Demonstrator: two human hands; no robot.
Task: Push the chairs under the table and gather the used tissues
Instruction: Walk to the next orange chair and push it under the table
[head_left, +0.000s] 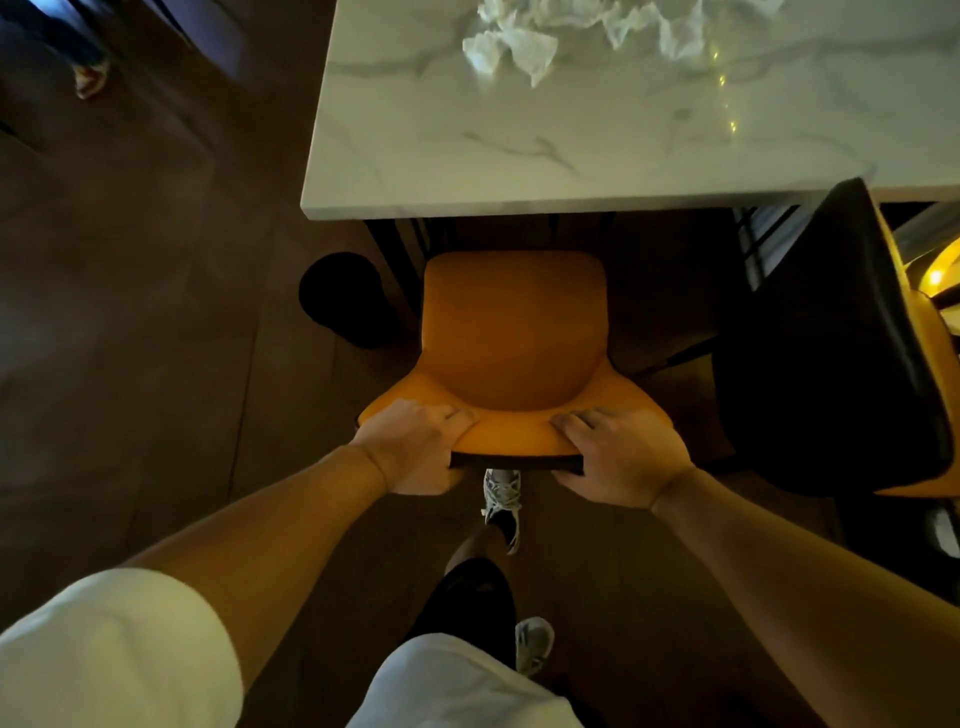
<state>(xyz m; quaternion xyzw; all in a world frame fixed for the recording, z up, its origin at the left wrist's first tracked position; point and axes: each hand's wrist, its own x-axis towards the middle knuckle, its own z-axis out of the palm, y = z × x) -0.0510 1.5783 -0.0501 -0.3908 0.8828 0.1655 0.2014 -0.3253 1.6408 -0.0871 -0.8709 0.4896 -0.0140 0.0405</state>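
You had both hands (514, 452) clamped around the orange chair's backrest (511, 441), seat still outside the worktop (415, 156), crumpled tissues (519, 47) ungathered.

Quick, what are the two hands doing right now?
Left hand: gripping the top of the orange chair back.
Right hand: gripping the same chair back.

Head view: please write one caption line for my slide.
Both hands, left hand and right hand, grip orange chair before marble table.
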